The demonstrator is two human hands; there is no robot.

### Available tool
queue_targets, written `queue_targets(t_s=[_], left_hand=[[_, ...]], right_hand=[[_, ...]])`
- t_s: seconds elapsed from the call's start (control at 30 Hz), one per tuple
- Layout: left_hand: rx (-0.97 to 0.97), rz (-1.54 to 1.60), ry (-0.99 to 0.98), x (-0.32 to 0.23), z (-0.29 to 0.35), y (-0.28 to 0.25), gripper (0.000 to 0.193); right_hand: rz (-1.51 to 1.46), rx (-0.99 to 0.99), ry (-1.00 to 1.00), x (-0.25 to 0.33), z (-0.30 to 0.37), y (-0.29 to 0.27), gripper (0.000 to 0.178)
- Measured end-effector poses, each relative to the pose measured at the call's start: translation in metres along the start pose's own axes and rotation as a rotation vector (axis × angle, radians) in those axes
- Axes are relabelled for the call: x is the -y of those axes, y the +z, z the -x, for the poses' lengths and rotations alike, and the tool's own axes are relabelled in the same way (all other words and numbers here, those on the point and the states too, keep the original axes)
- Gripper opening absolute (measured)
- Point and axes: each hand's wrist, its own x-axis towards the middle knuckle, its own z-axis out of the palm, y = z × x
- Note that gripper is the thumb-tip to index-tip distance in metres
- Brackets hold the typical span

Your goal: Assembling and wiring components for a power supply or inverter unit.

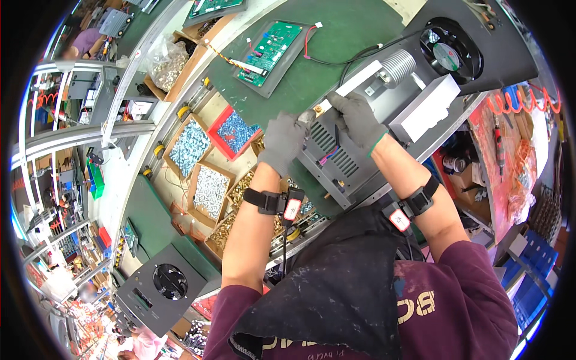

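Observation:
A grey metal chassis (351,159) with slotted vents lies at an angle on the bench before me. At its upper left corner sits a small brass fitting (318,110). My left hand (283,143), in a grey glove, is closed beside that fitting, its fingertips pressed together; what they hold is hidden. On the other side of the fitting, my gloved right hand (361,123) reaches over the chassis with bent fingers, closed near its edge; I cannot make out what is in them. Short coloured wires (329,157) stick out between the vents. A ribbed metal cylinder (398,68) sits farther back in the chassis.
A black fan (447,53) is set in the dark panel behind the chassis. A green circuit board (273,51) rests on a grey plate farther off. A red bin (217,143) of blue-tinted screws and several cardboard boxes of fasteners stand left. Another fan panel (139,295) lies lower left.

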Motion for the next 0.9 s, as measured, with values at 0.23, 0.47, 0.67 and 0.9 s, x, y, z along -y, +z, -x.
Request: queue_targets(t_s=[0.23,0.47,0.67,0.9], left_hand=[[0.269,0.065,-0.115,-0.005,-0.004,-0.02,0.045],[0.297,0.616,-0.134,0.01,0.007,-0.011,0.045],[0.262,0.732,-0.164,0.005,0.008,-0.009,0.049],[0.286,0.503,-0.211,0.003,0.013,-0.027,0.06]], right_hand=[[0.043,-0.021,0.049,-0.001,0.0,0.004,0.031],[0.504,0.306,-0.231,0.019,0.099,-0.084,0.027],[1.475,-0.463,-0.427,0.015,0.126,-0.376,0.033],[1.469,-0.877,0.225,-0.04,0.057,-0.634,0.08]])
